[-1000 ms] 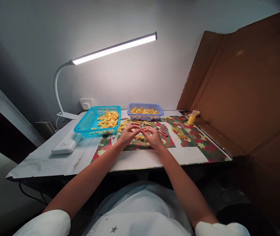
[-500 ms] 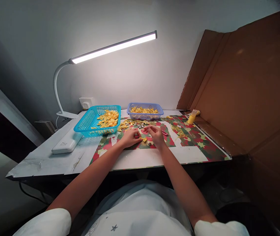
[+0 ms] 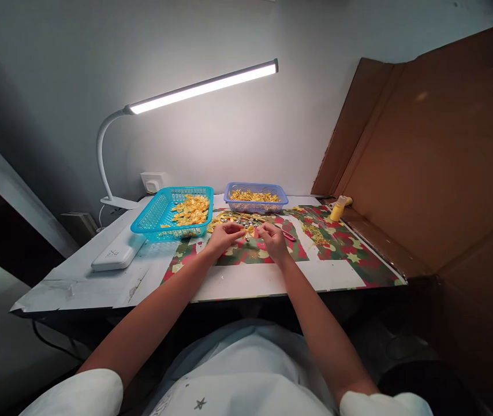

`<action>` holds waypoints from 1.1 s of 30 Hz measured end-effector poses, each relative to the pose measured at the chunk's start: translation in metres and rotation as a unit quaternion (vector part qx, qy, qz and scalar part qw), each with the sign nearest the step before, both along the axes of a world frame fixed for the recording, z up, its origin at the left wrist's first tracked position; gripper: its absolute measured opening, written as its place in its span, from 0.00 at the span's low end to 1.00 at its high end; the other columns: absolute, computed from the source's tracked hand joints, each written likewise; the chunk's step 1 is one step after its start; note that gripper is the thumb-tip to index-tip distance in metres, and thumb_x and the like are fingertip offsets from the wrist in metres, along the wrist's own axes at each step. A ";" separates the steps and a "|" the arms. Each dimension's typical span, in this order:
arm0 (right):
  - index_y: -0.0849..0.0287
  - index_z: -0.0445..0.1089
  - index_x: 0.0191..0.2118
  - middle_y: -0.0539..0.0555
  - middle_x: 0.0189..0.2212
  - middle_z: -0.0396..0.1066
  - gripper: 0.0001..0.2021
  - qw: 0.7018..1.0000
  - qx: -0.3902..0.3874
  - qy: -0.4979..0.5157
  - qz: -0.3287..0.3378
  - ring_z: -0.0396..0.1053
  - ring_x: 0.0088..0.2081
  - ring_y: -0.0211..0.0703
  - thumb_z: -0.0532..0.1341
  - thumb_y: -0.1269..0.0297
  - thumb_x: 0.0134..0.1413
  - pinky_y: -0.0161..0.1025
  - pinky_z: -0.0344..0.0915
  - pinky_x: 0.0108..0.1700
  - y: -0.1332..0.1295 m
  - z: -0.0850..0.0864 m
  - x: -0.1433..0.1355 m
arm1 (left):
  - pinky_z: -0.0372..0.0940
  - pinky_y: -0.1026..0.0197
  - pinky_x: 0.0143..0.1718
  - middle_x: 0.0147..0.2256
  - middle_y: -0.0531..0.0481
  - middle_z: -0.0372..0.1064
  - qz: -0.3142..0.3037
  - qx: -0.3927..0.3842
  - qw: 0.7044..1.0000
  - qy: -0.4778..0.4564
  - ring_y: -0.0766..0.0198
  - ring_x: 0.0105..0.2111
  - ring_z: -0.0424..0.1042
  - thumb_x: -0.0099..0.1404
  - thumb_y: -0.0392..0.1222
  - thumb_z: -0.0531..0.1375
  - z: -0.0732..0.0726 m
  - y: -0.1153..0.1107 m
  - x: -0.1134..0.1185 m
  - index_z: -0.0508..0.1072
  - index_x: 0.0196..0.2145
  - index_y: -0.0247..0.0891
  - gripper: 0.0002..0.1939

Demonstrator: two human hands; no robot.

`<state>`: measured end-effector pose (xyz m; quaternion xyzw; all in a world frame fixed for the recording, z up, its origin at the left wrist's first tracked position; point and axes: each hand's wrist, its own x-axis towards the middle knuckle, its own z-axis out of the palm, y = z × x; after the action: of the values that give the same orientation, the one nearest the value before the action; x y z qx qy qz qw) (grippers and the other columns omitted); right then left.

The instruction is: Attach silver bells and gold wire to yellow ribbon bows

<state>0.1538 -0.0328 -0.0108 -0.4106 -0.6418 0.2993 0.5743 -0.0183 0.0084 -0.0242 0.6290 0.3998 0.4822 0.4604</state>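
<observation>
A small gold bow (image 3: pixel 250 230) is held between my two hands, above the patterned mat, with a small bell (image 3: pixel 247 238) hanging just below it. My left hand (image 3: pixel 224 237) pinches the bow's left side. On its right side the fingertips of my right hand (image 3: pixel 273 240) are closed on it. Behind my hands lies a heap of small silver bells (image 3: pixel 243 218) beside gold pieces. The blue basket (image 3: pixel 151 215) at the left holds many gold bows, and the purple basket (image 3: pixel 256 206) at the back holds gold pieces.
A white power bank (image 3: pixel 114 257) lies left of the blue basket. Gold strings (image 3: pixel 316 234), a pink-handled tool (image 3: pixel 288 236) and a yellow bottle (image 3: pixel 337 209) are on the right. The lamp (image 3: pixel 203 86) reaches over the table; cardboard (image 3: pixel 437 144) stands at the right.
Both hands have risen slightly and now hold the bow up between them. The bow and a bell have moved up from near the mat, and my right hand has come to the bow.
</observation>
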 end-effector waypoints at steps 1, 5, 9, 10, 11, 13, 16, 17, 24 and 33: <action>0.56 0.59 0.18 0.52 0.26 0.61 0.15 1.000 0.007 -0.018 -0.015 0.60 0.34 0.44 0.57 0.58 0.51 0.45 0.61 0.44 0.001 -0.001 -0.001 | 0.67 0.61 0.26 0.29 0.47 0.75 -0.002 0.002 1.000 -0.005 0.60 0.29 0.73 0.44 0.57 0.70 0.001 -0.002 0.000 0.75 0.32 0.34 0.25; 0.57 0.61 0.16 0.54 0.36 0.62 0.13 0.996 0.022 -0.072 -0.053 0.58 0.43 0.48 0.59 0.63 0.48 0.48 0.55 0.52 0.005 -0.007 -0.003 | 0.67 0.61 0.30 0.30 0.48 0.75 -0.004 0.022 1.000 -0.021 0.61 0.31 0.73 0.43 0.55 0.71 0.002 -0.004 0.003 0.75 0.31 0.36 0.23; 0.57 0.60 0.16 0.55 0.38 0.64 0.13 0.993 0.029 -0.100 -0.057 0.60 0.44 0.49 0.58 0.65 0.48 0.48 0.56 0.52 0.009 -0.013 -0.003 | 0.68 0.59 0.35 0.30 0.49 0.75 -0.007 0.043 0.999 -0.032 0.61 0.32 0.73 0.43 0.53 0.71 0.002 -0.003 0.005 0.75 0.31 0.36 0.22; 0.57 0.60 0.16 0.55 0.38 0.64 0.13 0.992 0.031 -0.105 -0.055 0.60 0.44 0.49 0.58 0.66 0.48 0.49 0.56 0.51 0.010 -0.014 -0.003 | 0.68 0.59 0.36 0.29 0.49 0.75 -0.008 0.047 0.998 -0.035 0.61 0.32 0.73 0.43 0.53 0.71 0.002 -0.002 0.005 0.74 0.30 0.36 0.21; 0.57 0.60 0.16 0.55 0.37 0.64 0.13 0.992 0.033 -0.109 -0.054 0.61 0.43 0.49 0.57 0.66 0.49 0.48 0.56 0.51 0.010 -0.014 -0.003 | 0.68 0.58 0.37 0.29 0.49 0.74 -0.008 0.050 0.998 -0.037 0.61 0.32 0.73 0.43 0.53 0.71 0.002 -0.003 0.005 0.74 0.30 0.36 0.21; 0.57 0.60 0.16 0.55 0.37 0.65 0.13 0.991 0.035 -0.117 -0.049 0.62 0.43 0.48 0.57 0.66 0.49 0.48 0.57 0.50 0.012 -0.015 -0.003 | 0.68 0.58 0.37 0.28 0.50 0.74 -0.009 0.054 0.998 -0.040 0.62 0.31 0.73 0.44 0.52 0.71 0.002 -0.003 0.006 0.74 0.29 0.36 0.20; 0.57 0.59 0.16 0.54 0.36 0.65 0.14 0.990 0.037 -0.126 -0.043 0.62 0.43 0.47 0.57 0.65 0.50 0.47 0.58 0.49 0.012 -0.016 -0.002 | 0.68 0.58 0.37 0.27 0.51 0.73 -0.011 0.059 0.997 -0.043 0.63 0.29 0.72 0.44 0.50 0.71 0.001 -0.004 0.006 0.73 0.28 0.35 0.18; 0.57 0.60 0.17 0.54 0.36 0.65 0.13 0.990 0.037 -0.129 -0.042 0.62 0.43 0.47 0.57 0.65 0.50 0.46 0.58 0.49 0.012 -0.016 -0.002 | 0.68 0.58 0.37 0.27 0.51 0.73 -0.012 0.061 0.997 -0.044 0.63 0.29 0.72 0.44 0.50 0.71 0.001 -0.004 0.006 0.73 0.28 0.35 0.18; 0.57 0.59 0.17 0.55 0.37 0.66 0.13 0.988 0.041 -0.140 -0.043 0.63 0.42 0.47 0.57 0.67 0.50 0.45 0.58 0.49 0.011 -0.015 -0.002 | 0.68 0.59 0.37 0.26 0.51 0.73 -0.015 0.074 0.996 -0.054 0.65 0.28 0.72 0.46 0.47 0.71 -0.002 -0.002 0.006 0.73 0.27 0.35 0.16; 0.58 0.60 0.17 0.54 0.36 0.66 0.13 0.987 0.051 -0.144 -0.048 0.64 0.41 0.46 0.57 0.67 0.50 0.44 0.59 0.48 0.013 -0.017 -0.002 | 0.67 0.62 0.33 0.25 0.52 0.73 -0.014 0.095 0.994 -0.053 0.66 0.27 0.71 0.47 0.44 0.70 -0.006 0.001 0.006 0.73 0.26 0.34 0.13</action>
<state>0.1520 -0.0202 -0.0275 -0.4499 -0.7119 0.1758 0.5097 -0.0123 0.0095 -0.0304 0.6494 0.3180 0.5441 0.4256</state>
